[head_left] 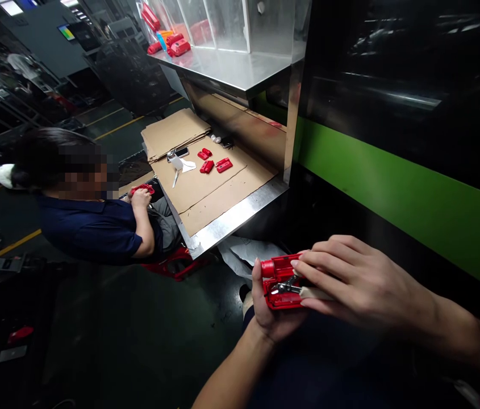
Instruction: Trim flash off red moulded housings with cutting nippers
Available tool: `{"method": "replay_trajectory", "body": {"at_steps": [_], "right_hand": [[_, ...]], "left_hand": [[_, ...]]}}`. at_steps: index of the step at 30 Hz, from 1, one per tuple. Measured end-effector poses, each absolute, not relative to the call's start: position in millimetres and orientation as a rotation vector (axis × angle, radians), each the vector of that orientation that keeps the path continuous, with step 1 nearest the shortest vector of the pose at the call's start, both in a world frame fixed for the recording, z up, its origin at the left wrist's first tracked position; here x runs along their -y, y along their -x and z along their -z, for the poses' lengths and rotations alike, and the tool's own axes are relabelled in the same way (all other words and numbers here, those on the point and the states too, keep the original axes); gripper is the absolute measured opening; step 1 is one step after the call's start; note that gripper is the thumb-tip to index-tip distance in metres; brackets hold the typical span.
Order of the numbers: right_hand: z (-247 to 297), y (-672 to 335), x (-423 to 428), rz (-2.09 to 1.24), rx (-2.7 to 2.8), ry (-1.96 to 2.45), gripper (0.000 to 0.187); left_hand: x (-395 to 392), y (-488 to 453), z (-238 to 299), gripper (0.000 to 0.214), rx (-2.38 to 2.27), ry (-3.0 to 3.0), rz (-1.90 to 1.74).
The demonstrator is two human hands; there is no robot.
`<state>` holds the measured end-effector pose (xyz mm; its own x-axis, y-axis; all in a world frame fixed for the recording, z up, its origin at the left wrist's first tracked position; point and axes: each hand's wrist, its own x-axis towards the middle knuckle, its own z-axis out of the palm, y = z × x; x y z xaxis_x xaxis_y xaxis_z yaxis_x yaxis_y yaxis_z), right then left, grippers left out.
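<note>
My left hand (267,315) is closed round a red plastic housing (284,304), cupping it from below with the thumb up along its left side. The housing shows hollow sections and a ribbed round end at the upper left. Over its open side lies a pair of small metal nippers (284,286), jaws pointing left, with a pale handle running under my right hand (346,278). My right fingers are bent over that handle, and their tips reach the housing's right part. Whether the jaws touch the plastic I cannot tell.
A cardboard-covered metal table (218,193) holds several red plastic parts (224,165), a phone (181,153) and stacked cardboard (175,130). More red parts (180,47) lie on the raised metal shelf (240,71). A co-worker (90,210) sits at left, holding a red part. A green-striped panel (359,153) stands right.
</note>
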<state>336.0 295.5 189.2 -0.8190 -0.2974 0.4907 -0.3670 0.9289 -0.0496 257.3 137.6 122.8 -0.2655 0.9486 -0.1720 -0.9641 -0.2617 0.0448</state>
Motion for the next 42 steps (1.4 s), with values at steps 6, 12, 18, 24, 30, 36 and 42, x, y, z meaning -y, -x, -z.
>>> {"method": "replay_trajectory", "body": {"at_steps": [6, 12, 18, 24, 30, 36, 42], "right_hand": [[-185.3, -337.2, -293.0, -0.229, 2.606, -0.492, 0.034], [-182.1, -339.0, -292.1, -0.258, 2.597, -0.484, 0.032], [-178.6, -340.6, -292.4, -0.268, 2.605, -0.467, 0.034], [-179.0, -342.3, -288.0, -0.23, 2.614, -0.426, 0.033], [-176.2, -342.1, -286.4, -0.101, 2.641, -0.405, 0.03], [-174.1, -339.9, -286.6, -0.184, 2.623, -0.459, 0.021], [-165.6, -340.8, -291.8, -0.248, 2.605, -0.459, 0.018]], "left_hand": [[-136.4, -259.6, -121.1, 0.069, -0.166, 0.164, -1.84], [-134.8, -260.4, -119.2, 0.071, -0.165, 0.163, -1.855], [-135.5, -261.9, -120.8, 0.077, -0.172, 0.18, -1.857], [-140.5, -262.7, -127.6, 0.093, -0.192, 0.233, -1.862], [-143.6, -264.0, -126.2, 0.091, -0.087, 0.255, -1.844], [-144.0, -263.7, -123.2, 0.087, -0.126, 0.292, -1.841], [-144.7, -261.9, -116.1, 0.081, -0.239, 0.314, -1.848]]}}
